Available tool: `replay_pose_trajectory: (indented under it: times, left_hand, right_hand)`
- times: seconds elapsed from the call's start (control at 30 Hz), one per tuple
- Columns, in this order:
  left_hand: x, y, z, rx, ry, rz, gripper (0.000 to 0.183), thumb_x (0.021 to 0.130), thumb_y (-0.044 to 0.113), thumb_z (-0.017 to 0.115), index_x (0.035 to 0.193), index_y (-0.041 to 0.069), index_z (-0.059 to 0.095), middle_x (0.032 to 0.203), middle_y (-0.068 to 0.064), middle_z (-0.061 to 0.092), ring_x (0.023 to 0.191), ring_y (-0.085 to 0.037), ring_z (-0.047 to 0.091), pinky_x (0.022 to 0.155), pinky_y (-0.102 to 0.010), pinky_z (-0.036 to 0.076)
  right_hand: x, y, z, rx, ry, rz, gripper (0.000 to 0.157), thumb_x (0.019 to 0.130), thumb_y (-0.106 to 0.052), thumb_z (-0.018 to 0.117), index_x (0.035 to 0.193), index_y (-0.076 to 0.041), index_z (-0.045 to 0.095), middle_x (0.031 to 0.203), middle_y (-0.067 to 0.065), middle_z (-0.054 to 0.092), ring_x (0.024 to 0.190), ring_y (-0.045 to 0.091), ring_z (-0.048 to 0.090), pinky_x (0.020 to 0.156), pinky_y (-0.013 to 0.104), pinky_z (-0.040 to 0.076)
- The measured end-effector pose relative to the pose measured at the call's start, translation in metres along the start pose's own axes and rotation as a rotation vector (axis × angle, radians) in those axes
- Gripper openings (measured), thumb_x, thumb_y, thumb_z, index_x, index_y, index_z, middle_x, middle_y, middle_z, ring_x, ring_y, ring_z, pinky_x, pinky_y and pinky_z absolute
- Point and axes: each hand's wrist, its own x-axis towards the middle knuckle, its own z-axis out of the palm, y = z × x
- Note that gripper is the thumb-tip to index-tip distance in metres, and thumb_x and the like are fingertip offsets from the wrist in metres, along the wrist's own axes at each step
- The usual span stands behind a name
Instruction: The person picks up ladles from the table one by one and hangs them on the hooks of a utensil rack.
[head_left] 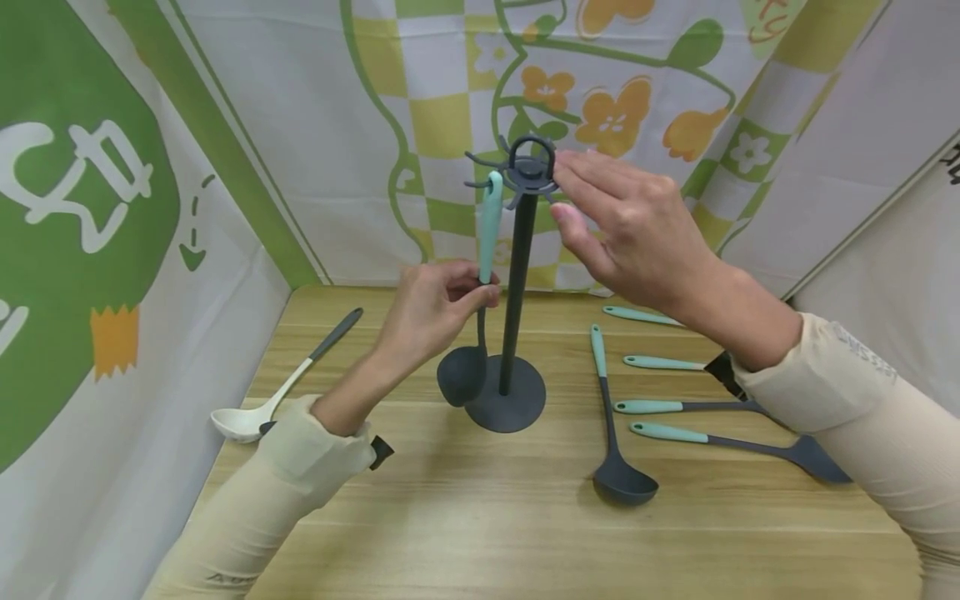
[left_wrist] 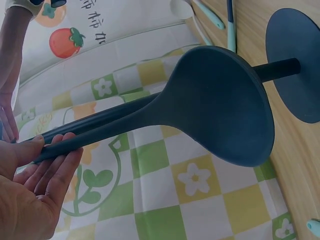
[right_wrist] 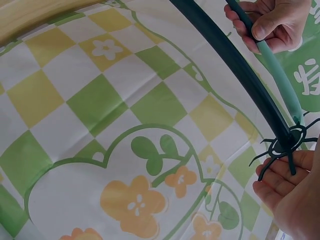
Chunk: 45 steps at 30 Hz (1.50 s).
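My left hand [head_left: 442, 302] pinches a ladle [head_left: 462, 375] between thumb and fingers, where its dark shaft meets the mint-green handle. The ladle hangs upright, bowl down, beside a dark utensil stand [head_left: 514, 308]. Its handle's holed top end overlaps a hook on the left of the stand's hook ring [head_left: 529, 173]. In the left wrist view, the dark bowl [left_wrist: 220, 105] fills the middle, in front of the stand's post. My right hand [head_left: 630, 221] touches the right side of the hook ring with extended fingers [right_wrist: 280, 185], thumb apart.
Right of the stand, a second ladle [head_left: 625, 483], a turner [head_left: 821, 458] and several mint-handled utensils lie on the wooden table [head_left: 450, 517]; my right forearm covers some. A white spoon [head_left: 242, 423] with a dark handle lies at left. A patterned curtain [head_left: 442, 125] hangs behind.
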Motion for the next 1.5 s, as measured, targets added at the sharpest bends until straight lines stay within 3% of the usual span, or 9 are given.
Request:
replay_pose_trajectory:
  times: [0.43,0.8,1.23,1.5]
  left_hand:
    - [0.0,-0.003,0.002,0.035,-0.014,0.002,0.013,0.096,0.01,0.079,0.106,0.002,0.081,0.094,-0.008,0.081,0.084,-0.02,0.08,0.076,-0.037,0.065]
    - [-0.004,-0.005,-0.001,0.008,-0.029,0.007,0.017,0.095,0.008,0.08,0.11,0.0,0.08,0.1,-0.009,0.082,0.087,-0.021,0.08,0.077,-0.036,0.065]
    - [-0.003,-0.006,-0.012,0.042,-0.048,-0.061,0.023,0.095,0.012,0.08,0.116,0.001,0.079,0.106,-0.009,0.081,0.091,-0.021,0.079,0.081,-0.037,0.065]
    - [-0.007,-0.012,-0.021,0.092,-0.052,-0.06,0.022,0.097,0.011,0.078,0.117,0.002,0.079,0.107,-0.009,0.081,0.09,-0.022,0.079,0.079,-0.039,0.064]
  right_hand:
    - [-0.003,0.006,0.004,0.055,0.029,-0.017,0.049,0.108,-0.024,0.045,0.128,0.015,0.068,0.132,0.031,0.068,0.121,0.048,0.068,0.102,0.06,0.056]
    - [0.0,0.007,0.006,0.096,0.026,-0.001,0.05,0.105,-0.022,0.044,0.128,0.015,0.068,0.132,0.032,0.068,0.123,0.047,0.067,0.1,0.061,0.056]
    - [-0.001,0.013,0.005,0.113,0.022,-0.007,0.052,0.105,-0.022,0.039,0.133,0.013,0.066,0.137,0.03,0.066,0.127,0.044,0.066,0.106,0.059,0.054]
    - [-0.001,0.014,0.007,0.119,0.038,0.0,0.051,0.104,-0.022,0.04,0.133,0.013,0.066,0.136,0.03,0.066,0.128,0.043,0.065,0.11,0.056,0.051]
